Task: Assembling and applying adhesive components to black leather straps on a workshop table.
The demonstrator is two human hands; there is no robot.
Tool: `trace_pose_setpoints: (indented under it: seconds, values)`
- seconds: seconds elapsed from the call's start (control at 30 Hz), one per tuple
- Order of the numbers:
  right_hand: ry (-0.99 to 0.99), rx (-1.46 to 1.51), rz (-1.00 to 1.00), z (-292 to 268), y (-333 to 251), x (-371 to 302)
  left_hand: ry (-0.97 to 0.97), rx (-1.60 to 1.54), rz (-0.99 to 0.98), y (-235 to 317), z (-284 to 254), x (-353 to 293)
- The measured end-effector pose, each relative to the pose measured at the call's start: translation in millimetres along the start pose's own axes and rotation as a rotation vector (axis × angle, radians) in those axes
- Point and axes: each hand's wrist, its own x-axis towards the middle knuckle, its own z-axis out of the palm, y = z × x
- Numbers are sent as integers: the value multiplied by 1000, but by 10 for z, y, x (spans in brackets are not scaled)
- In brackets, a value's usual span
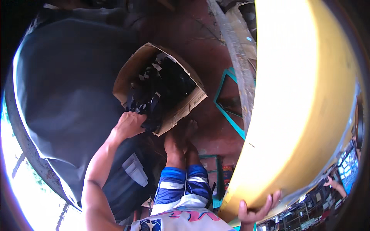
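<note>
My left hand (131, 125) is at the near left edge of an open cardboard box (185, 106), its fingers curled on shiny black material (152, 115) that bulges out of the box. What kind of material it is does not show clearly. More dark pieces with small pale tags (157, 66) fill the box. On the other side, my right hand (260, 210) rests against the near edge of a yellow tabletop (237, 194), fingers spread and holding nothing.
A large black sheet (73, 88) covers the surface on the left, with folded white papers (135, 169) by its near side. Teal frames (220, 90) stand on the red floor (208, 50). Another person's arm (336, 185) shows at far right.
</note>
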Motion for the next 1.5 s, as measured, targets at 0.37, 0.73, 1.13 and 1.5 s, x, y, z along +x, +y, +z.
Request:
trace_pose_setpoints:
  seconds: [0.37,0.73,1.13,1.5]
  values:
    - [109,158,125,-56,-178,275,-122,-292,-52,299,-1486,-1772]
    - [228,199,139,-99,-227,262,41,-216,-36,1450,-3029,-3530]
    - [268,374,179,277,-275,78,87,-510,318,2347,-4091,-4585]
    - [632,956,728,-150,-1427,-1050,168,-312,863,3683,-4612,-4558]
